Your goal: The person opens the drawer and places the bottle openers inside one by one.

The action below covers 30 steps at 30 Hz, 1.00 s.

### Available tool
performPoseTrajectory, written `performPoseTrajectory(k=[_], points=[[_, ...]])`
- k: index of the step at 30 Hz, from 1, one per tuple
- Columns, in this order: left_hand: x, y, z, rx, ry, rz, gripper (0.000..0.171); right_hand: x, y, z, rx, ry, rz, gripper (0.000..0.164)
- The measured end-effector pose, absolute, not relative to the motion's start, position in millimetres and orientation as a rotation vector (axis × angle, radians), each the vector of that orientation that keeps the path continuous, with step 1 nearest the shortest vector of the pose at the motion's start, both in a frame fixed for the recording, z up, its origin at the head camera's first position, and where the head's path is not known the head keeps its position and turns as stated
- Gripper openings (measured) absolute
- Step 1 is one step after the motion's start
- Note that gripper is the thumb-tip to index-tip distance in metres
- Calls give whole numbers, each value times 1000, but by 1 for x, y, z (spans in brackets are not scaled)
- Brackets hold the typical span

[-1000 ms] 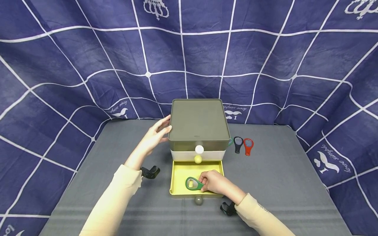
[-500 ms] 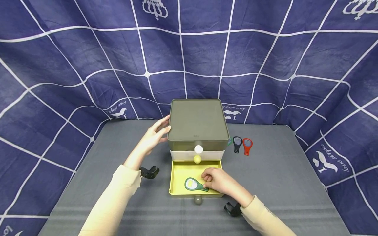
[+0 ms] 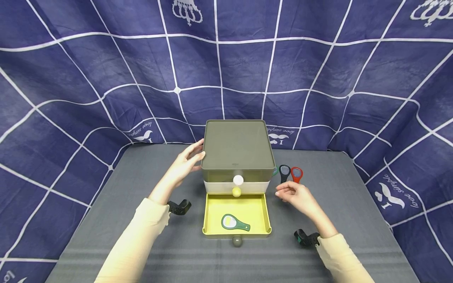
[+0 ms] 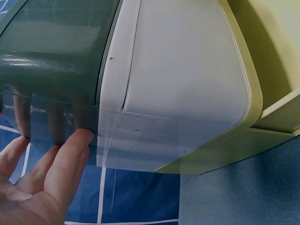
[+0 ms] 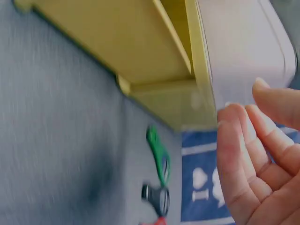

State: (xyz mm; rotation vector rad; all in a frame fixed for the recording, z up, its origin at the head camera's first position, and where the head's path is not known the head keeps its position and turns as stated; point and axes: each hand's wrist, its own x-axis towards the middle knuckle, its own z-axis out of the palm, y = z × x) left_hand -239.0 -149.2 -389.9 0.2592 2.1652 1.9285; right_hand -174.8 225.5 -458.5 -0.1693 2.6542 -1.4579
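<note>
The stacked drawer box point(image 3: 239, 145) has a dark green top, a white middle drawer and a yellow bottom drawer point(image 3: 212, 206) pulled out. In that drawer lies a green, ring-headed piece with a short handle point(image 3: 242, 226), shaped like a small magnifying glass. My left hand point(image 3: 184, 163) rests its fingertips against the box's left side, fingers spread; the left wrist view shows the fingertips point(image 4: 83, 137) at the green upper wall. To the right of the box my right hand point(image 3: 297, 197) hovers with loosely bent fingers and nothing in them. It overlaps the handles of a black piece point(image 3: 284, 172) and a red piece point(image 3: 296, 173).
Another green piece point(image 5: 160, 154) lies by the box's right side, in line with the black and red ones. Round knobs point(image 3: 237, 241) stick out from the drawer fronts. A grey cloth point(image 3: 106, 228) covers the table, and a blue curtain point(image 3: 240, 70) with white lines hangs behind.
My right hand has let go of the green piece, leaving it flat in the yellow drawer, and has moved out to the right and away from me. The left hand has stayed put.
</note>
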Motion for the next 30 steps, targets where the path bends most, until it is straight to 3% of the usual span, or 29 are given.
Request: performPoseTrajectory(k=[11,22,30], points=[[-239,-150,-391,261,2178,1921,59,-198,265,-471,158,2772,-1415,31],[-238,-150,-391,258,2185,1914,59,-216,273,-494,608,2854,-1425,35],[-238,-149,-391,253,2180,1918,59,-220,273,-511,771,2949,-1378,33]])
